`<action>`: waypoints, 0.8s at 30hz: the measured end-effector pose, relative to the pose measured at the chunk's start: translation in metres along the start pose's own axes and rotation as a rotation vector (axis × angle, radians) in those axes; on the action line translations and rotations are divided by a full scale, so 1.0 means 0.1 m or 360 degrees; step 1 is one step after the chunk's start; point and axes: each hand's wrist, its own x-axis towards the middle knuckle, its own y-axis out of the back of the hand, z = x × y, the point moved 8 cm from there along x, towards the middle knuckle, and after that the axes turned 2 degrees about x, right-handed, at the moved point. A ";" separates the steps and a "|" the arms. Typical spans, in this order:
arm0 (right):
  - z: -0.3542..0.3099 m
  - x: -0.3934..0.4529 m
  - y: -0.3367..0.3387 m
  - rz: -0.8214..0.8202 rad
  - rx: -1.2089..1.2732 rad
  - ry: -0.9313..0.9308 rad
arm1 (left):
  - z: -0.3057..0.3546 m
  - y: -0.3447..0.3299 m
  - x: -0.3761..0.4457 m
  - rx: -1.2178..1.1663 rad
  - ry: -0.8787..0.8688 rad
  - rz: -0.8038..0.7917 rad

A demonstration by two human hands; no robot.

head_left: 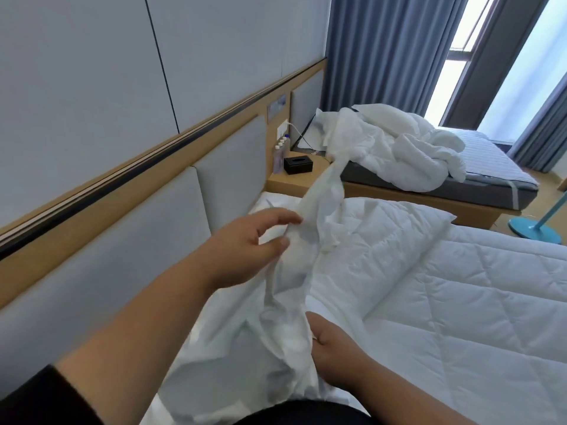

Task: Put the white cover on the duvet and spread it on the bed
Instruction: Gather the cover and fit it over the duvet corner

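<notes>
So the left hand was stretched out toward the middle of the frame, forearm coming in from the lower left with a dark sleeve at the bottom corner, and it was pinching the white cover between the thumb and the fingertips, fingers only loosely bent. The right hand sat lower, at bottom center, fingers curled round a bunched fold of the same cover, wrist coming in from the lower right. The cover was all twisted up into a rope-ish strip that ran from the lap area up through the middle of the frame, its far end trailing toward the bedside surface. The quilted duvet was lying on the bed at the right side of the frame, one corner folded back, just beside the cover and touching it. In the upper right there was a second bed with a heap of white bedding on it, blue curtains behind. A black tissue box and some small bottles stood on that bedside surface between the beds.
</notes>
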 end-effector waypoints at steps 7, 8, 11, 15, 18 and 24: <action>0.10 -0.02 0.08 0.0178 0.0176 -0.0113 | -0.95 -0.20 -0.69 -0.0009 0.0544 0.0847; 0.12 -0.02 0.09 0.0222 0.0206 -0.0127 | -1.03 -0.25 -0.77 0.0019 0.0631 0.0863; 0.12 0.01 0.13 0.0352 0.0358 -0.0149 | -1.30 -0.76 -0.86 -0.0134 0.0807 0.0187; 0.04 0.06 0.19 0.0456 0.0516 -0.0168 | -1.19 -1.21 -0.85 -0.0270 0.0605 -0.0284; 0.00 0.08 0.24 0.0530 0.0551 -0.0161 | -1.12 -1.34 -0.80 -0.0425 0.0551 -0.0277; -0.01 0.05 0.25 0.0541 0.0559 -0.0152 | -1.11 -1.27 -0.66 0.0094 0.0401 0.0152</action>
